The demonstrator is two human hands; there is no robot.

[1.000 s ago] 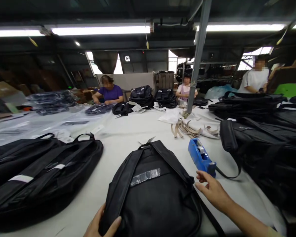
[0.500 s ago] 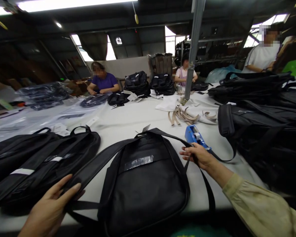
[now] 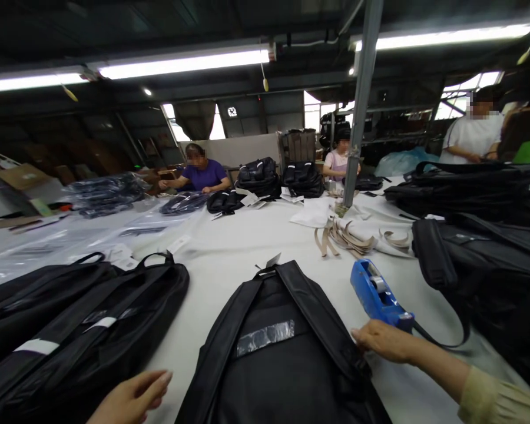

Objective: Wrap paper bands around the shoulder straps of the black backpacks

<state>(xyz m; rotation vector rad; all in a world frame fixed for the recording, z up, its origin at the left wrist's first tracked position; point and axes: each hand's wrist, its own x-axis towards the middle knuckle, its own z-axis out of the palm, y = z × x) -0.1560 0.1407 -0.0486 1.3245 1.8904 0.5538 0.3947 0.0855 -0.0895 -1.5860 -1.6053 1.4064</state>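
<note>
A black backpack (image 3: 282, 377) lies in front of me on the white table, its two shoulder straps running down over its panel. A strip of shiny clear film (image 3: 265, 337) crosses the panel between the straps. My right hand (image 3: 382, 341) is closed at the outer edge of the right shoulder strap (image 3: 320, 318), fingers curled against it. To the left of the backpack, my left hand (image 3: 135, 397) is open, fingers stretched out and touching nothing I can see. Just beyond my right hand stands a blue tape dispenser (image 3: 380, 297).
More black backpacks (image 3: 110, 335) with white bands lie at the left, and a pile of black bags (image 3: 503, 271) rises at the right. Beige strips (image 3: 348, 235) lie near a metal post (image 3: 360, 112). Several people work across the table (image 3: 229, 241).
Both shoulder straps, spread outward before, now lie on the backpack. My left hand has let go of the left strap. My right hand has moved lower along the right strap. The view has tilted up.
</note>
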